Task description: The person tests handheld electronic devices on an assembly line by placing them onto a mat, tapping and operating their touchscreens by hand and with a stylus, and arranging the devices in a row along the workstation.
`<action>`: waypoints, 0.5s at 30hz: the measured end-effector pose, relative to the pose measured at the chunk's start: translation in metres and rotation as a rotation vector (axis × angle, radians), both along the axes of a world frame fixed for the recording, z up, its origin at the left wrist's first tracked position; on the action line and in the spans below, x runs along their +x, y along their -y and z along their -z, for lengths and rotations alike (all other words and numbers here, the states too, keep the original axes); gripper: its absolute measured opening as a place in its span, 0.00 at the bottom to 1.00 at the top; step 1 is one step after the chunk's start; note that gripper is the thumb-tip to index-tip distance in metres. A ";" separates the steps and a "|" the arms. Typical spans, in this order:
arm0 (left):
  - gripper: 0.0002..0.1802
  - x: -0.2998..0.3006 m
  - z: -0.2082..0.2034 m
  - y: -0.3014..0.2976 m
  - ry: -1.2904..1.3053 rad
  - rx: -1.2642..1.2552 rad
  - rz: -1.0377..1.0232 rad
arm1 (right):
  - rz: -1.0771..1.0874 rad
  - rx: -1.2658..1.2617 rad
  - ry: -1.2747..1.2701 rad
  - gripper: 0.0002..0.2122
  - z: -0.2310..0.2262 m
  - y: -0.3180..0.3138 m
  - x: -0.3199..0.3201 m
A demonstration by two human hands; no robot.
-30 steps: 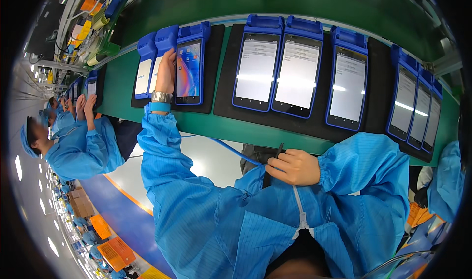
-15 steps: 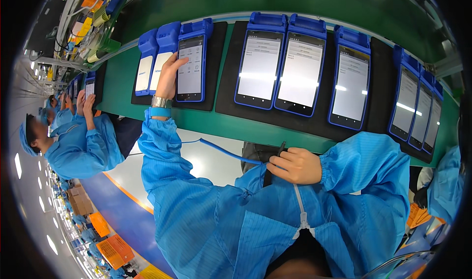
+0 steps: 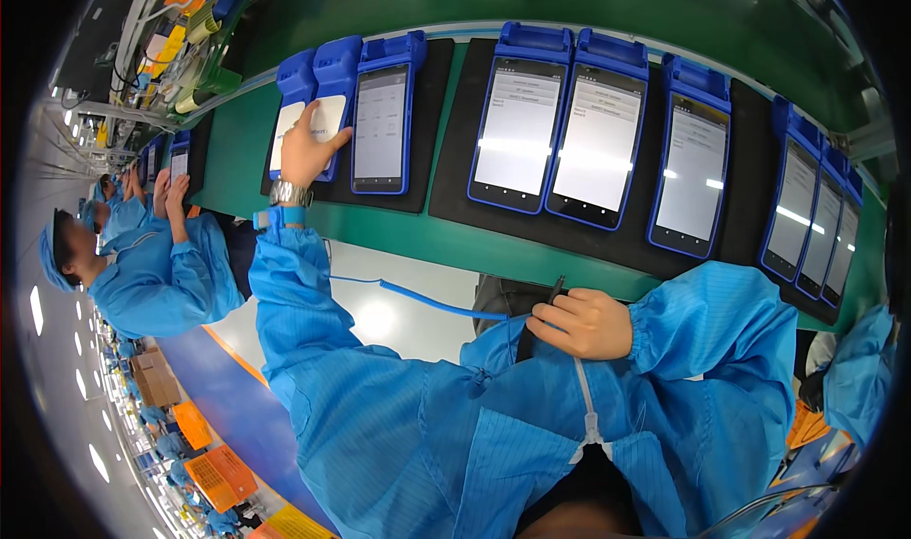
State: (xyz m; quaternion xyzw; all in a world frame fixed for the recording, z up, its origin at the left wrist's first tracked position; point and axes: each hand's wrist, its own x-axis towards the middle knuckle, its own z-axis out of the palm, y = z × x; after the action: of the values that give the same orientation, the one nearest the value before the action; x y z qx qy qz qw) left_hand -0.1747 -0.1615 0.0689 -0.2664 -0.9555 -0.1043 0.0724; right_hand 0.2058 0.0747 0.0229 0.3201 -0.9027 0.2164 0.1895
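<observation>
My left hand (image 3: 311, 150), with a metal watch and a blue wrist strap (image 3: 280, 217), is over the white screen of a blue handheld terminal (image 3: 337, 65). Its index finger is stretched out and its thumb stands apart; whether it touches the glass I cannot tell. Just right of it lies a terminal (image 3: 382, 112) with a greyish screen of faint icons. Another white-screened terminal (image 3: 296, 76) sits to its left, partly covered by my fingers. Close to my chest, my right hand (image 3: 584, 325) is closed around a slim black pen-like thing (image 3: 557, 288).
Two lit terminals (image 3: 517, 121) lie side by side on a black mat (image 3: 451, 174), with a single terminal (image 3: 690, 159) and several more further right. A coiled blue cord (image 3: 427, 299) runs from my left wrist. At the left, a co-worker (image 3: 152, 273) handles another device.
My left hand has moved left, off the icon-screen terminal and onto the white-screened one beside it. The icon screen looks paler. My right hand keeps its hold.
</observation>
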 end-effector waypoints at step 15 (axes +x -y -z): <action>0.25 -0.046 -0.013 0.028 0.935 0.920 -0.127 | -0.008 0.018 0.043 0.12 -0.001 0.003 0.001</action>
State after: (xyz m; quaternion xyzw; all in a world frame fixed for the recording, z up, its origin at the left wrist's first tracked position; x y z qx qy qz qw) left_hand -0.2210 -0.1899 0.0815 -0.0778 -0.7580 -0.6024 -0.2376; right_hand 0.2065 0.0720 0.0240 0.3205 -0.9073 0.2157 0.1662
